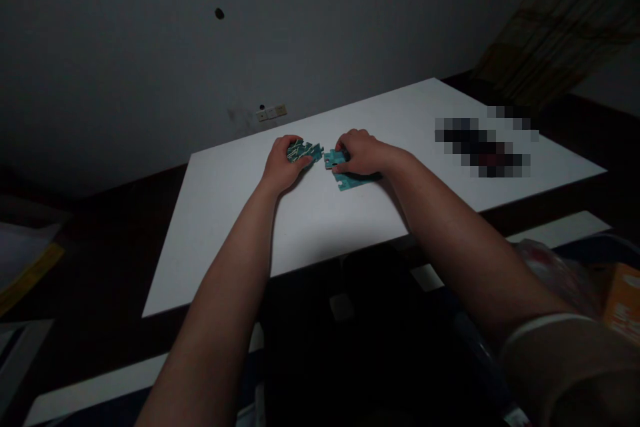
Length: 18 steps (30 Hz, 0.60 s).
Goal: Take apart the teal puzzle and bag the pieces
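Jigsaw pieces (330,159): where are they?

– Over the white desk (225,213): a pale-lined piece (296,153) in the left hand (281,164), a teal piece (336,157) in the right hand (366,152), a flat piece (350,182) beneath

– And the fingers (303,161)?

– Each hand's, clamped on its piece, a narrow gap between the two

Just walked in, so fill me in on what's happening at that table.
Someone is handling notched, puzzle-like pieces over a white table. The left hand holds a green piece with pale lines; the right hand grips a teal piece. A small gap separates the two. More teal material shows beneath the right hand; whether it's joined to the gripped piece is unclear.
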Motion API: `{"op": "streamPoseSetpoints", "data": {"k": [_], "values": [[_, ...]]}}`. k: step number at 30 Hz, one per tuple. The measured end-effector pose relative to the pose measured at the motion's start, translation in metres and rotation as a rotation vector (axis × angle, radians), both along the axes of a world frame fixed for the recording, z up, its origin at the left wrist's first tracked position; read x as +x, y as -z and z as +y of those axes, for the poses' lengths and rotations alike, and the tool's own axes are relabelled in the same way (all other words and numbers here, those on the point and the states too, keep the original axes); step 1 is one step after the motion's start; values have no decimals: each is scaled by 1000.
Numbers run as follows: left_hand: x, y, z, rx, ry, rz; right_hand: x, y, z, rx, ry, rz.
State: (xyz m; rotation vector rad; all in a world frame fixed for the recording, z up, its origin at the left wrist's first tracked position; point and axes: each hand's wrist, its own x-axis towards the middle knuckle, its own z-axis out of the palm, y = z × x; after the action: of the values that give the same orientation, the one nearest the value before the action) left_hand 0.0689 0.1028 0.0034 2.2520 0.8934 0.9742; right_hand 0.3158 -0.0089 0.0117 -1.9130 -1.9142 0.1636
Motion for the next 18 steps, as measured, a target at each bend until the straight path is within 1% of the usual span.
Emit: {"op": "streamPoseSetpoints", "data": {"k": [5,9,15,18], "values": [[-1,0,2,-24,5,-11,-9,-11,-9,70,18,84],[-1,1,2,-37,4,-20,-12,-18,-13,95,-20,154],[-1,2,3,-28,11,-31,-19,-18,-8,109,-98,237],[0,2,4,-30,9,-25,-23,-17,-6,141,-116,275]]}}
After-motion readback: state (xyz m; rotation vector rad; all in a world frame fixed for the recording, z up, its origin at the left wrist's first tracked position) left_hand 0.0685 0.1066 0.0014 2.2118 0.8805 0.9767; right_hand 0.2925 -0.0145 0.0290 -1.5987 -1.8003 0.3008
